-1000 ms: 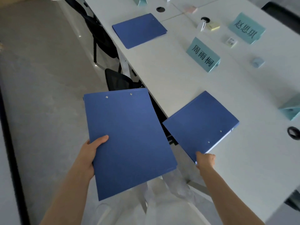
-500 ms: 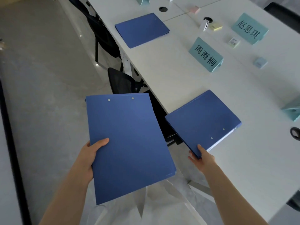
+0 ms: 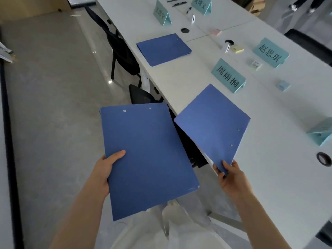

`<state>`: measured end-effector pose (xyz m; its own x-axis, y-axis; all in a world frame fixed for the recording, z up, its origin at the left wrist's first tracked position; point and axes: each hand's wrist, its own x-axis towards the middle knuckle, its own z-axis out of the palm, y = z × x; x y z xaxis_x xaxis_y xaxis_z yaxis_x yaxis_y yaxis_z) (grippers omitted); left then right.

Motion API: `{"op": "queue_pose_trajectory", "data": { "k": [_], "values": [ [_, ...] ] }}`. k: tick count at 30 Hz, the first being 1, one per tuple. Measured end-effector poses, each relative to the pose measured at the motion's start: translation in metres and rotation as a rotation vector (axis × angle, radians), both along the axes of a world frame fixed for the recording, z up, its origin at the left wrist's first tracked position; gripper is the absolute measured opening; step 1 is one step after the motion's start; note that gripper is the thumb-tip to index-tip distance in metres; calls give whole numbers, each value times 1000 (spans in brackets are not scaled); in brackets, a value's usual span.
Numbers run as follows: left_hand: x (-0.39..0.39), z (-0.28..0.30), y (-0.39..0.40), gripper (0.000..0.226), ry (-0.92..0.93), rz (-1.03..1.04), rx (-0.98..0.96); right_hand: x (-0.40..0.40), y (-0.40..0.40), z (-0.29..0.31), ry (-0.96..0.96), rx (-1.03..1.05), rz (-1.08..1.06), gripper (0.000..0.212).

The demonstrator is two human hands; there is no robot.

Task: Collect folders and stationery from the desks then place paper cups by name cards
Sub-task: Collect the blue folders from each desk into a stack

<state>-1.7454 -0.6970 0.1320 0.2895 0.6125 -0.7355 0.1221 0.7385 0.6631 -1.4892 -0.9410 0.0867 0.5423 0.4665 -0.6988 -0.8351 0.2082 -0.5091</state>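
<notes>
My left hand (image 3: 106, 169) grips the left edge of a large blue folder (image 3: 147, 157), held flat over the floor beside the desk. A second blue folder (image 3: 213, 123) is tilted up off the white desk (image 3: 280, 169); my right hand (image 3: 231, 178) pinches its near corner. A third blue folder (image 3: 163, 49) lies flat farther along the desk. Teal name cards stand behind it: one nearest (image 3: 228, 76), one to the right (image 3: 271, 52), two at the far end (image 3: 161, 14) (image 3: 201, 4). Small sticky-note pads (image 3: 237, 49) (image 3: 256, 65) and pens (image 3: 177, 2) lie among them.
Black chairs (image 3: 122, 51) (image 3: 143, 96) are tucked along the desk's near side. Round cable holes (image 3: 185, 30) (image 3: 324, 159) sit in the desktop. Another teal card (image 3: 321, 132) stands at the right edge. Grey floor spreads to the left. A person's legs (image 3: 303, 4) show at the far right.
My right hand has closed on the second folder's corner and raised it off the desk, tilting it toward me. The view has tipped up, showing more of the far desk.
</notes>
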Motion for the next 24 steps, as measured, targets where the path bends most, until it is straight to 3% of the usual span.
{"op": "queue_pose_trajectory", "data": {
  "k": [6, 14, 18, 24],
  "values": [
    [-22, 4, 6, 43, -4, 27, 29, -31, 26, 44, -169, 76, 426, 43],
    [-61, 2, 16, 57, 18, 102, 45, -64, 68, 63, -416, 52, 884, 55],
    [-90, -6, 25, 35, 16, 127, 43, -84, 85, 62, -446, 47, 1025, 57],
    [-125, -2, 36, 55, -4, 146, 138, -113, 112, 55, -411, 53, 1071, 60]
  ]
}}
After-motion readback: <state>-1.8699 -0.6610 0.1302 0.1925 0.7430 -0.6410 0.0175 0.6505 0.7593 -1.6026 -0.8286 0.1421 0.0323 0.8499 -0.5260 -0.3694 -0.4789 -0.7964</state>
